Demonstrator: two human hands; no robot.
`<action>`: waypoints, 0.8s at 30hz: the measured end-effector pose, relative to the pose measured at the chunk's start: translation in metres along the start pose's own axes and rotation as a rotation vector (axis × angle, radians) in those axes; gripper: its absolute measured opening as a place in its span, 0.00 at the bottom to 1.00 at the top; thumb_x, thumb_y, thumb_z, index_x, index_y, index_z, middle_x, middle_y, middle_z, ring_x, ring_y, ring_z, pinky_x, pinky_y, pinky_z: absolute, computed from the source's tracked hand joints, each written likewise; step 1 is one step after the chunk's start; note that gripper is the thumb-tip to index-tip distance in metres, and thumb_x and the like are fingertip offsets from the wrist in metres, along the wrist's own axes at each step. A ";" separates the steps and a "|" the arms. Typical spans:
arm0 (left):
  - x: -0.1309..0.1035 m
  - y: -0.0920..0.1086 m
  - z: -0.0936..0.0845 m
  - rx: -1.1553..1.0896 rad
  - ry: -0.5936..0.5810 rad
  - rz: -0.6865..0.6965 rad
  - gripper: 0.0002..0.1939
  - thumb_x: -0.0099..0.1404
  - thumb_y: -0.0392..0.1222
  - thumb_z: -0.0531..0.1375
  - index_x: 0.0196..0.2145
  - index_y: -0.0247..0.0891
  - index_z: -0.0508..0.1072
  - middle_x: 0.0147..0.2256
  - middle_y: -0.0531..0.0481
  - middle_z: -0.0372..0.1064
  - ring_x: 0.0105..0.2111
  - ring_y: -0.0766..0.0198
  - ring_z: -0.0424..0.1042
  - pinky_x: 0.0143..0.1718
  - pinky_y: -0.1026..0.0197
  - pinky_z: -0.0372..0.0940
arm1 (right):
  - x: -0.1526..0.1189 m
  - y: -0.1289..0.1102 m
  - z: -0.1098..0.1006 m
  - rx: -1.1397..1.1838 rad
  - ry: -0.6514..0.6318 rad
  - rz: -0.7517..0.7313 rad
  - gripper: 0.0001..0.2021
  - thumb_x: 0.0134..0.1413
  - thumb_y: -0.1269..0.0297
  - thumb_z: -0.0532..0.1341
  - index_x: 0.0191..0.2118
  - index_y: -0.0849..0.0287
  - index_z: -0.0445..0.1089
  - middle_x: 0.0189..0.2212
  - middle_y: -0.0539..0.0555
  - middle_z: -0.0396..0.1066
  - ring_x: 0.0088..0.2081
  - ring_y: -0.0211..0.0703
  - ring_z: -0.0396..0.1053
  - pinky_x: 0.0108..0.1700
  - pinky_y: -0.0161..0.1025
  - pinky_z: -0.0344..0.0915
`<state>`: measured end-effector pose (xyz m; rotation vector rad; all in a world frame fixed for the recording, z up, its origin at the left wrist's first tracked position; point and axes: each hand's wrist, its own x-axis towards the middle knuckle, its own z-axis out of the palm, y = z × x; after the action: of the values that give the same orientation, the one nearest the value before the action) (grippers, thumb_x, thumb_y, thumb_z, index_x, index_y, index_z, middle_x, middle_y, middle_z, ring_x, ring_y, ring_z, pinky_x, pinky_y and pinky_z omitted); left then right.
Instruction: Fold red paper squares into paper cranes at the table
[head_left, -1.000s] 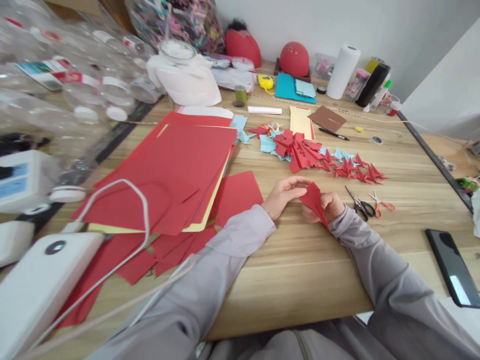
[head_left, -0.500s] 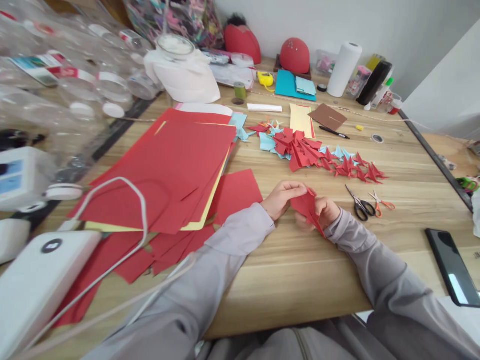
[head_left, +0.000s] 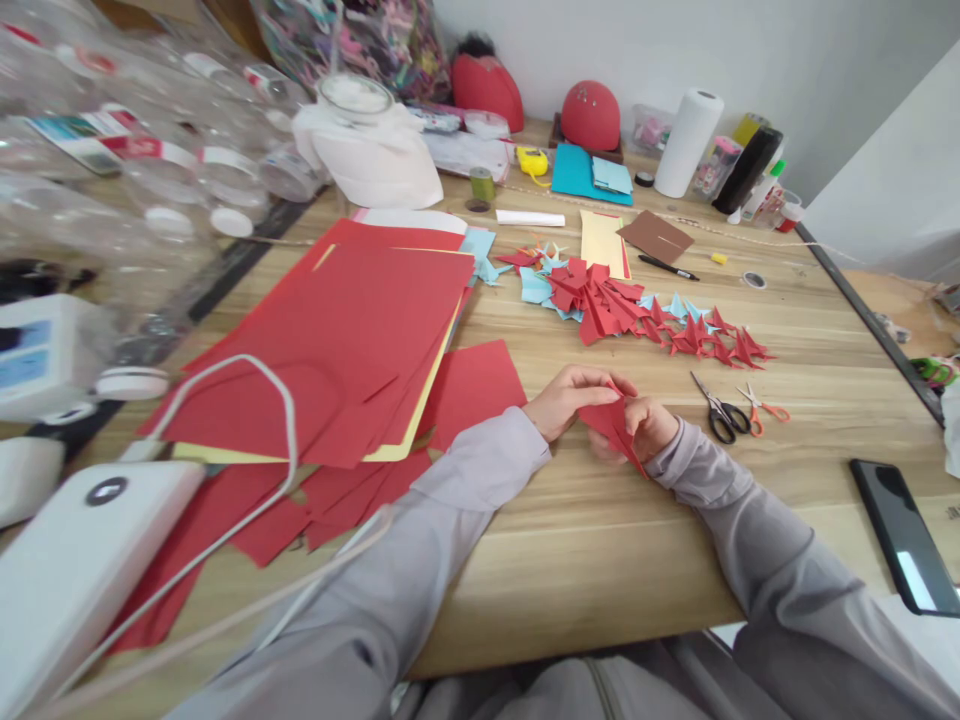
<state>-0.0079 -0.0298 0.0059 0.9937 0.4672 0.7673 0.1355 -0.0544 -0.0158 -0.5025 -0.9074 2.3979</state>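
Toward the worktop's [head_left: 600, 560] near edge: folded red paper [head_left: 606, 424]
Left hand [head_left: 564, 403], thumb extended, pinches its top; curled right hand [head_left: 654, 428] grips it.

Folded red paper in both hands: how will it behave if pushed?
The folded red paper is probably light, looking thin. Its folds likely stiffen it somewhat, but its narrow lower end would probably bend easily.

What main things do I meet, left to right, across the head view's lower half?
Large white device, red sheet stack, left hand, folded red paper, right hand, black-handled scissors, orange-handled scissors, phone.
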 end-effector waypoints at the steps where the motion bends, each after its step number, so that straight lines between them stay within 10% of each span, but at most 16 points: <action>1: 0.000 0.000 0.000 0.001 -0.006 -0.006 0.07 0.47 0.40 0.64 0.20 0.33 0.74 0.34 0.45 0.73 0.30 0.64 0.69 0.34 0.62 0.61 | 0.000 0.000 0.000 -0.004 0.007 0.003 0.07 0.27 0.71 0.52 0.21 0.62 0.63 0.13 0.49 0.62 0.14 0.35 0.55 0.14 0.33 0.52; 12: 0.006 0.001 -0.003 -0.210 0.124 0.016 0.15 0.52 0.51 0.61 0.24 0.33 0.74 0.33 0.44 0.73 0.33 0.61 0.71 0.36 0.61 0.64 | -0.003 -0.006 0.006 0.004 0.009 -0.122 0.11 0.29 0.71 0.55 0.28 0.60 0.61 0.16 0.47 0.61 0.15 0.34 0.55 0.16 0.32 0.52; 24: 0.007 -0.003 -0.004 -0.199 0.161 0.106 0.09 0.49 0.38 0.65 0.26 0.33 0.68 0.38 0.47 0.70 0.35 0.65 0.70 0.39 0.59 0.64 | -0.007 -0.019 0.002 -0.096 0.344 -0.518 0.12 0.29 0.67 0.63 0.22 0.59 0.58 0.19 0.45 0.57 0.22 0.33 0.55 0.24 0.33 0.55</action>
<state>-0.0053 -0.0235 0.0011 0.7793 0.4700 0.9743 0.1463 -0.0479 0.0000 -0.6063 -0.8715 1.7448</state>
